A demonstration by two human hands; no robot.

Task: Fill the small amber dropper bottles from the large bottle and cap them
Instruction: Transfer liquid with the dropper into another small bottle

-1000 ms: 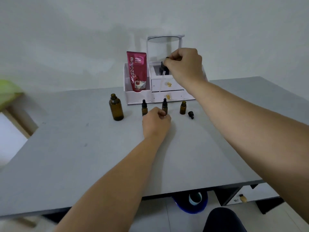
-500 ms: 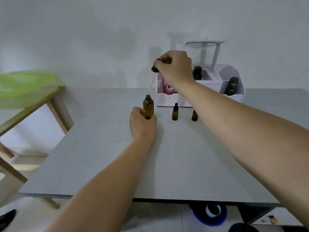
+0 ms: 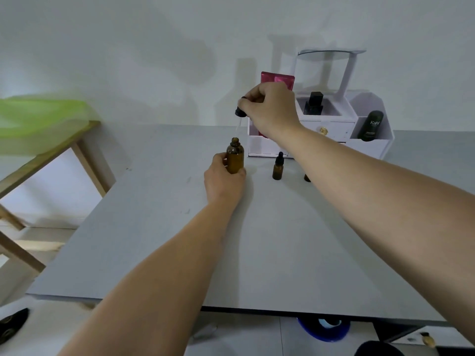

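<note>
left hand [image 3: 223, 179] wraps the large bottle [image 3: 235, 159], which stands upright on the table [image 3: 154, 227], mouth uncapped. right hand [image 3: 272, 109] pinches a dropper [image 3: 239, 116] by its black top; the glass tip hangs just over the bottle mouth, seemingly apart from it, view soft there. capped small bottle [image 3: 277, 169] stands near on the right; second small bottle [image 3: 306, 178] is mostly behind the right forearm. organizer [image 3: 370, 147] lines the far edge by the wall [image 3: 128, 47]. grey top runs wide to the near edge. wooden table [image 3: 84, 150] sits off the left edge, gap between. bin [image 3: 323, 330] lies below the near edge.
</note>
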